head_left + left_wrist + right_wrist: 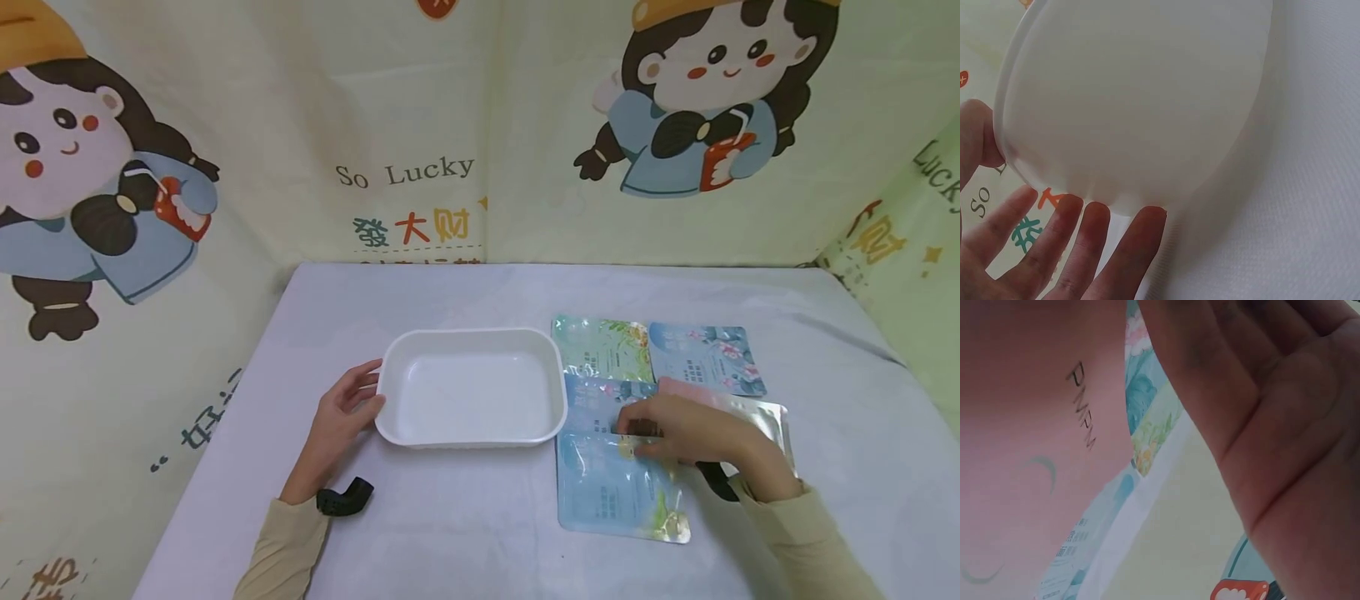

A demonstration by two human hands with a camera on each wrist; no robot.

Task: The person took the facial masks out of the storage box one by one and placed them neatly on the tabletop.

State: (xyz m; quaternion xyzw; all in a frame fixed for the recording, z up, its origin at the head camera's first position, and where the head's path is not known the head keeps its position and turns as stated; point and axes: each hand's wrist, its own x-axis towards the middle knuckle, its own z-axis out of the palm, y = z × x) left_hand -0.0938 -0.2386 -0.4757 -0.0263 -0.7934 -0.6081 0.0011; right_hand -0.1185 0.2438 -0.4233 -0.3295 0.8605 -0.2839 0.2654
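A white rectangular plastic tub (471,383) stands on the cloth-covered table. My left hand (341,425) touches its left end, the thumb at the rim (1001,119) and spread, fairly straight fingers (1138,240) against the outer wall. To the tub's right, my right hand (693,429) is bent down over flat sachets, its fingertips at the border between a blue sachet (588,404) and the light-blue sachet (607,492) nearest me. Whether it pinches one is hidden. Partly beneath this hand lies a pink and silver sachet (768,417); its pink face (1047,437) fills much of the right wrist view.
Behind those lie a green sachet (603,348) and another blue flowered sachet (707,357), side by side. White cloth (450,533) covers the table, with wrinkles at the right. Printed curtains (540,217) hang behind and at both sides. A black strap piece (347,498) sits at my left wrist.
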